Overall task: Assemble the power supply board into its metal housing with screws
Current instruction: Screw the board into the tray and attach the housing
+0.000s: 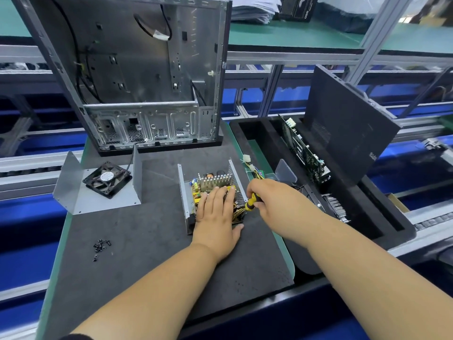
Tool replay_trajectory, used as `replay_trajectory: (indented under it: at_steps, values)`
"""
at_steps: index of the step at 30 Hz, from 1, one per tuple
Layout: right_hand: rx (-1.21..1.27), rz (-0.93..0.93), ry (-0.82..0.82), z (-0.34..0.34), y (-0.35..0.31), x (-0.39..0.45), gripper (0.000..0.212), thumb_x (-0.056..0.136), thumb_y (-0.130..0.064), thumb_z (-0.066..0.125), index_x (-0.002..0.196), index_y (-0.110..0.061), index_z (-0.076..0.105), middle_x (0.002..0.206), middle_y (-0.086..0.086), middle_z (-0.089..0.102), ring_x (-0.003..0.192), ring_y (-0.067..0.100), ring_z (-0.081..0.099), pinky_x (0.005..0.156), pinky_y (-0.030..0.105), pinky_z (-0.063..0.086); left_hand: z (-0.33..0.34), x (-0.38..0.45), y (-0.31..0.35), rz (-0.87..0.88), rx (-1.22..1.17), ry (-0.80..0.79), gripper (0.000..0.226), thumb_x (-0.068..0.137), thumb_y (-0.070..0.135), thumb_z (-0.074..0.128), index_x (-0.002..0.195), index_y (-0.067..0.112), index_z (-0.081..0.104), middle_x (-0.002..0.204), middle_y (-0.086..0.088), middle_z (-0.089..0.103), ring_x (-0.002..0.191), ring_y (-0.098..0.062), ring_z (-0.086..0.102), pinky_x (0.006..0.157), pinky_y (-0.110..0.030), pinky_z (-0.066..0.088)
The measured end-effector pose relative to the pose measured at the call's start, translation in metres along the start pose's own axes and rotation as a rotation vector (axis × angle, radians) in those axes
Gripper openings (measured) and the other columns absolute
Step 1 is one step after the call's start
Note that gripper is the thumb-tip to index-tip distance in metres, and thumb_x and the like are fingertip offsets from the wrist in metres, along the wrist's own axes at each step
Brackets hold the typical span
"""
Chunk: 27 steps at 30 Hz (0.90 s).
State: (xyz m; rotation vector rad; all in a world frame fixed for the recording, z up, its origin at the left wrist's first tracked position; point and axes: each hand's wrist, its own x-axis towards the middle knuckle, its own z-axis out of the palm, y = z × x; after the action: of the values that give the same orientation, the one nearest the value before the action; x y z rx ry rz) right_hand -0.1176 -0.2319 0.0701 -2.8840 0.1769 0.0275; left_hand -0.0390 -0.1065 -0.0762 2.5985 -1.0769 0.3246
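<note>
The power supply board [208, 184], with a finned heatsink and yellow parts, sits inside its open metal housing [182, 190] on the dark mat. My left hand [215, 217] lies flat on top of the board, fingers straight. My right hand [267, 200] grips a yellow-and-black screwdriver [250, 201] whose tip points down into the housing's right side, beside the perforated wall. Several small black screws [100, 247] lie loose on the mat at the front left.
A housing cover [71, 190] with a black fan [107, 179] lies at the left. An open computer case [144, 69] stands behind. A black foam tray [316, 192] at the right holds circuit boards and a dark panel. A cable bundle [255, 171] trails from the housing.
</note>
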Motion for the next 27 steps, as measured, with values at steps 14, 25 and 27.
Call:
replay_trajectory:
  at_steps: [14,25,27]
  values:
    - [-0.217,0.047,0.011,0.009,-0.002,0.008,0.010,0.097,-0.020,0.053,0.104,-0.015,0.048,0.093,0.001,0.063,0.077,0.025,0.056,0.060,0.035,0.044,0.006,0.002,0.000,-0.007,0.015,0.153,0.084,0.067,0.043,0.078,0.139,0.010,0.051,0.135,-0.009,0.053,0.130,-0.025,0.034,0.115,-0.045,0.017]
    - [-0.387,0.337,0.039,0.017,0.002,0.026,0.048,0.092,-0.049,0.051,0.060,-0.020,0.029,0.060,-0.003,0.035,0.049,0.016,0.033,0.047,0.021,0.022,0.009,0.003,0.000,-0.009,0.029,0.187,0.085,0.066,0.043,0.078,0.139,0.011,0.051,0.135,-0.009,0.052,0.130,-0.025,0.034,0.115,-0.045,0.017]
    - [-0.423,0.365,0.063,0.016,0.003,0.024,0.050,0.093,-0.052,0.047,0.059,-0.019,0.032,0.059,-0.002,0.035,0.049,0.017,0.035,0.047,0.021,0.023,0.010,0.003,0.000,-0.012,0.027,0.190,0.085,0.065,0.043,0.079,0.139,0.012,0.051,0.134,-0.009,0.052,0.130,-0.025,0.034,0.116,-0.044,0.017]
